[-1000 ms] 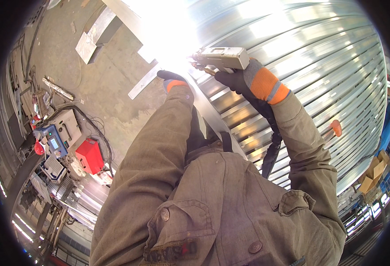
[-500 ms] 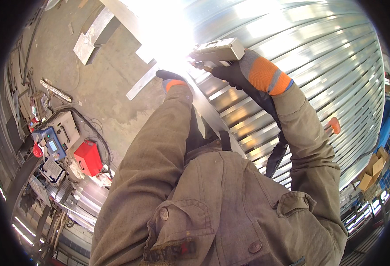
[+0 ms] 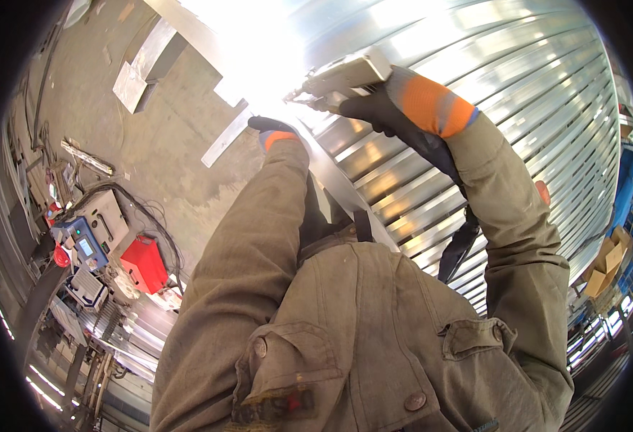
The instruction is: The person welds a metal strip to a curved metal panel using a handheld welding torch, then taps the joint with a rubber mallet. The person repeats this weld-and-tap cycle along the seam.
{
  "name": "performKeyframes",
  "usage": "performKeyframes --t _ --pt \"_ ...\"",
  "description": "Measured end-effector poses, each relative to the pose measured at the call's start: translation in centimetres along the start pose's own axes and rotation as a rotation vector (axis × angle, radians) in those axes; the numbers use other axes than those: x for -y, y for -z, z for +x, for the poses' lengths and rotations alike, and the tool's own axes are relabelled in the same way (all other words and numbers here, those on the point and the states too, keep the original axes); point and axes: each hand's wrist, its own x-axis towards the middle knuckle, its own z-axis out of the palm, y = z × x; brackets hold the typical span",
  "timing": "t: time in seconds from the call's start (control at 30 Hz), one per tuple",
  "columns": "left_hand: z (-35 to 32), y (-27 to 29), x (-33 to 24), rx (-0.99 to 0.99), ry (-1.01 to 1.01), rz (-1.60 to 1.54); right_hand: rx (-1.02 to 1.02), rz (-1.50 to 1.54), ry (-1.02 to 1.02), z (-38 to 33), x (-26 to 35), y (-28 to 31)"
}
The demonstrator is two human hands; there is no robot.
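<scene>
My right hand (image 3: 410, 101), in an orange, grey and black glove, is closed around a boxy silver welding gun (image 3: 352, 74). Its nozzle points left into an intense white glare that hides the spot it works on. Just below the glare, my left hand (image 3: 277, 135), gloved alike, lies by the edge of a long metal beam (image 3: 342, 183). One dark finger reaches left over the end of a flat metal strip (image 3: 224, 145); glare washes out the other fingers. A black-sheathed cable (image 3: 460, 245) hangs down from the gun beneath my right forearm.
Shiny ribbed metal panels (image 3: 504, 137) fill the right side. On the floor at left lie an angled metal piece (image 3: 147, 65), a blue machine with a screen (image 3: 82, 241), a red box (image 3: 144, 265) and loose cables (image 3: 151, 216). A cardboard box (image 3: 608, 263) stands far right.
My right hand and the welding gun have shifted slightly left, with the nozzle a little lower. My left hand has moved a touch left. The cable has swung right.
</scene>
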Motion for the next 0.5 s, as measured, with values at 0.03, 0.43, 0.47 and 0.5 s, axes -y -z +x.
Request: performKeyframes --t 0.03,0.43,0.47,0.5 --pt "0.1 0.0 0.0 -0.002 -0.001 -0.001 -0.015 0.011 0.004 -0.7 -0.4 0.2" --pt "0.6 0.0 -0.3 -0.027 -0.036 0.022 -0.268 0.211 0.227 -6.1 -6.8 -3.6" --pt "0.7 0.0 -0.3 -0.03 -0.04 0.021 -0.245 0.266 0.209 -6.2 -6.9 -3.8" --pt "0.7 0.0 -0.4 -0.035 -0.043 0.024 -0.238 0.26 0.227 -6.1 -7.0 -4.0"
